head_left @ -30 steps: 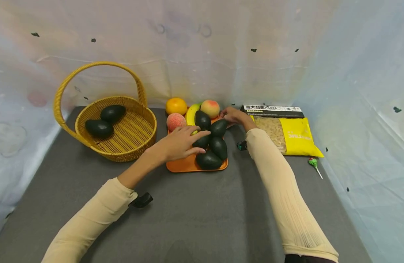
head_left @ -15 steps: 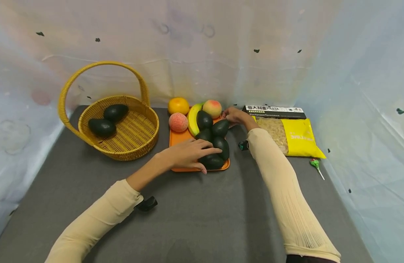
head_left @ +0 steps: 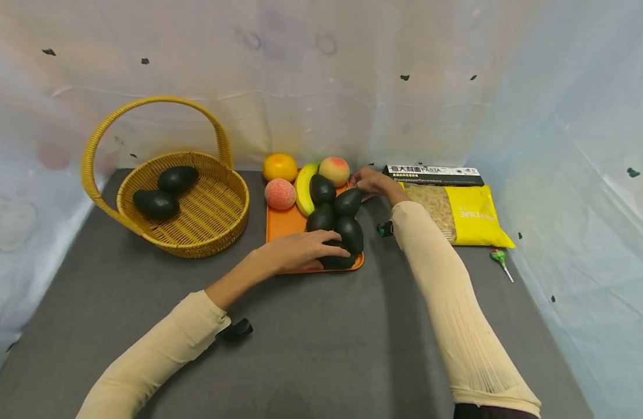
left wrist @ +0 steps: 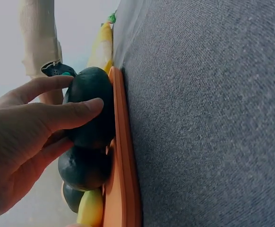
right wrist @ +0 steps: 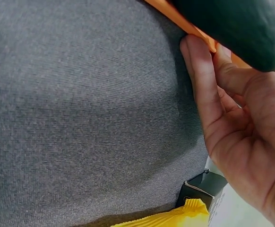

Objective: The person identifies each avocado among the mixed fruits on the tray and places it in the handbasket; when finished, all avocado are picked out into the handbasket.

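My left hand (head_left: 300, 251) grips the avocado (head_left: 338, 263) at the front of the orange tray (head_left: 280, 226). In the left wrist view its thumb and fingers lie on either side of that dark avocado (left wrist: 92, 82). Several more avocados (head_left: 348, 234) sit close together on the tray's right half, beside a banana (head_left: 303, 189). My right hand (head_left: 370, 181) pinches the tray's right rim, near the back. The right wrist view gives a close look at this hand (right wrist: 244, 118) on the rim (right wrist: 173, 14), just below an avocado (right wrist: 241, 28).
A peach (head_left: 334, 171), a rough pink fruit (head_left: 280, 194) and an orange (head_left: 280, 167) lie at the tray's back. On the left stands a wicker basket (head_left: 216, 215) with two avocados. To the right are a pasta box (head_left: 436, 176), a yellow pasta bag (head_left: 473, 215) and a lollipop (head_left: 499, 258).
My left hand has moved from above the middle avocados toward the tray's front and taken hold of the front avocado. The right hand has stayed at the rim.
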A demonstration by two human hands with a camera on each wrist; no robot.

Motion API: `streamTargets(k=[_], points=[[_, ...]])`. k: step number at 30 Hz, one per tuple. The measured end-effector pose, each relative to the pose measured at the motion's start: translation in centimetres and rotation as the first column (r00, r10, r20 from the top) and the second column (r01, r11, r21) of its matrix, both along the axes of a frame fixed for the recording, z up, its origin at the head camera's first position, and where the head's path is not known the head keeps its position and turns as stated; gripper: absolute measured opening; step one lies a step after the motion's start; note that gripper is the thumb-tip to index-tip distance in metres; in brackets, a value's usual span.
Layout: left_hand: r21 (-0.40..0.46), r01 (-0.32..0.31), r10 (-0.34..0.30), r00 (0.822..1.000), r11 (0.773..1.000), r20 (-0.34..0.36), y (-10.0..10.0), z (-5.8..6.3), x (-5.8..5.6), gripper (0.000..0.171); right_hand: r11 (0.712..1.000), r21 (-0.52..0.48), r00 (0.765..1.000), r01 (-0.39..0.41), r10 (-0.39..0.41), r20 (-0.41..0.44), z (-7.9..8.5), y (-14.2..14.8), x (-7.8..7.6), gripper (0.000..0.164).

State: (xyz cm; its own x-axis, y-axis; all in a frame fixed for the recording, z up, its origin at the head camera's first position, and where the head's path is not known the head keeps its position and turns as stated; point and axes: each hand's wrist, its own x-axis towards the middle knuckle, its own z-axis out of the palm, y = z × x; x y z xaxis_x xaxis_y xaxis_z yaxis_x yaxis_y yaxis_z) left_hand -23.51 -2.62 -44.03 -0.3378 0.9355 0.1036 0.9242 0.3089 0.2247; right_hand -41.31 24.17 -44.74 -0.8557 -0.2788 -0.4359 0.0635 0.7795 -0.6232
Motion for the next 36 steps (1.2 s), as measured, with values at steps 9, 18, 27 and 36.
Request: streamTargets(k=[9,18,27,36], points=[[0.099,0.071,-0.079,0.994,0.993,0.073,-0.9,0.7,-0.4,0.055,1.000,0.001,1.000,-0.003,0.003,0.008,0.3,-0.2,0.4,0.012],[0.303,0.010,-0.026,0.999,0.953,0.047,-2.2,2.9,-0.9,0.054,1.000,0.002,1.000,0.019,-0.019,0.017,-0.1,-0.2,0.2,0.013],[0.286,-0.204,0.201,0.979,0.936,0.039,-4.0,4.7,-0.6,0.038,0.999,-0.009,0.999,0.031,-0.031,0.027,0.2,0.0,0.5,0.014],[0.285,-0.252,0.273,0.961,0.925,-0.035,-5.6,5.0,-0.9,0.043,0.999,-0.008,0.999,0.039,-0.039,0.010,0.5,-0.1,0.5,0.016]])
